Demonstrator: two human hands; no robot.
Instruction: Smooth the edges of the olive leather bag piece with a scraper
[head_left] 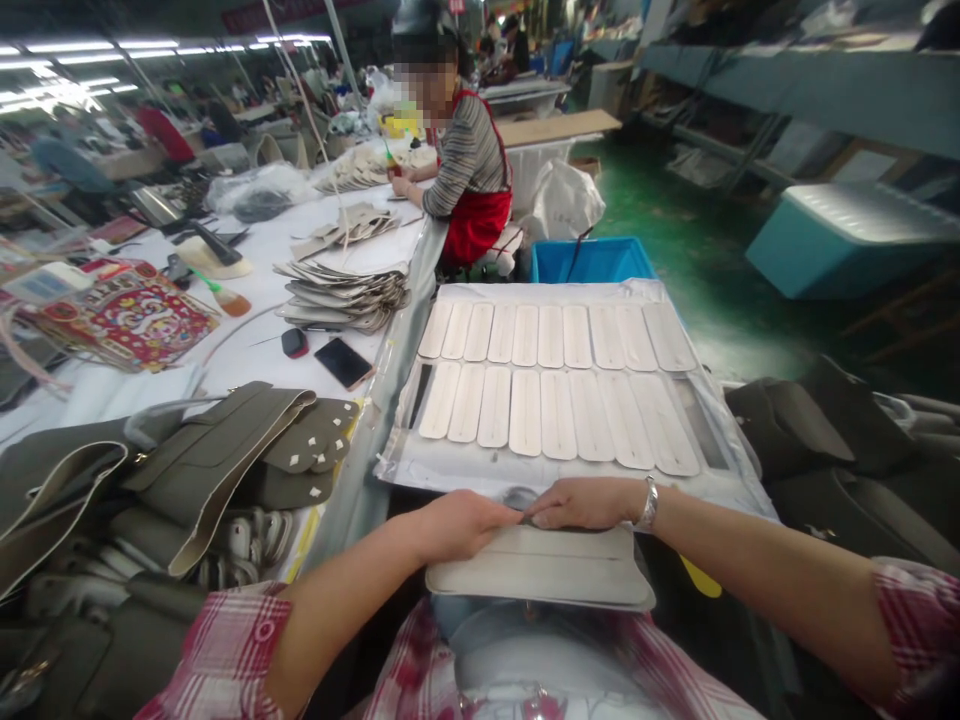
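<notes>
Close to my lap, a pale bag piece (540, 570) with rounded corners lies below my two hands. My left hand (465, 522) is closed at its far edge, thumb and fingers pressed together. From the other side my right hand (581, 502), with a silver bracelet at the wrist, is closed on the same edge. The fingertips of both hands meet near the middle, and a small dark part shows between them. Just beyond, two rows of pale strips (555, 412), each with a line down its middle, lie on a white-covered board (450, 462).
Left, dark olive bag pieces (217, 450) crowd the table, with a phone (343, 361) and stacked panels (345, 297) behind. More dark bags (787, 420) lie to the right. A co-worker in a red apron (480, 225) sits ahead beside a blue bin (592, 260).
</notes>
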